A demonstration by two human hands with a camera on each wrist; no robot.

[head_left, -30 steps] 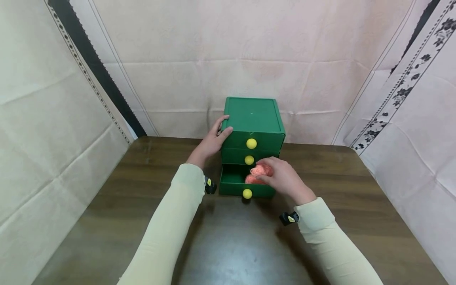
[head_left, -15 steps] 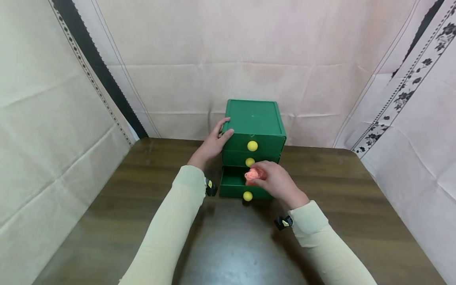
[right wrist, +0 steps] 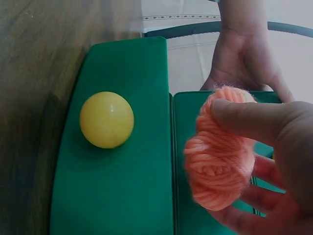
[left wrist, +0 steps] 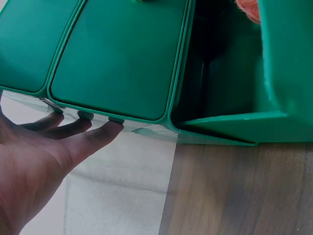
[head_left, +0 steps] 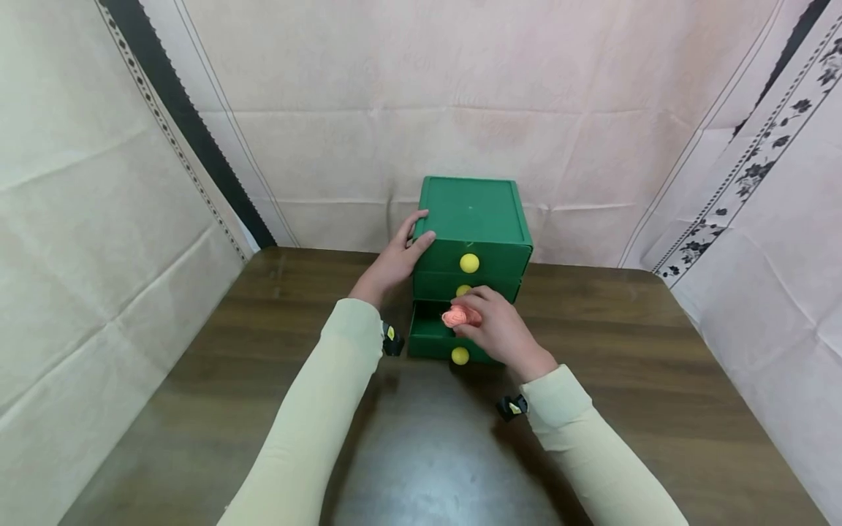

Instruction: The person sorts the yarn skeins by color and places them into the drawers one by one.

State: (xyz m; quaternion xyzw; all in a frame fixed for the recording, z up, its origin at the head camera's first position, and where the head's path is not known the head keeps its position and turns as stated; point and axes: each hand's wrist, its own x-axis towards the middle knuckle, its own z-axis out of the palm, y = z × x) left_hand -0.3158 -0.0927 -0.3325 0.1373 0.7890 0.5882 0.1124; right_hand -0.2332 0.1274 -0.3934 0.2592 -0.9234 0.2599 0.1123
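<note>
A green drawer cabinet point(head_left: 472, 212) with round yellow knobs stands at the back of the table. Its bottom drawer point(head_left: 430, 345) is pulled out; the upper two are closed. My left hand point(head_left: 391, 263) rests on the cabinet's left side, thumb near the top front edge; in the left wrist view its fingertips touch the side wall. Between thumb and fingers my right hand point(head_left: 496, 329) holds a coral ball of yarn point(right wrist: 220, 152) over the open drawer. The yarn's far side is hidden by the fingers in the head view.
A yellow knob point(right wrist: 106, 120) sticks out from the bottom drawer's front. The brown wooden table point(head_left: 421, 453) extends toward me and to both sides. Pale cloth point(head_left: 395, 88) hangs behind the cabinet and along both sides.
My right hand has moved left with the yarn, from the drawer's right part toward its middle, and lifted it slightly. My left hand keeps its place on the cabinet.
</note>
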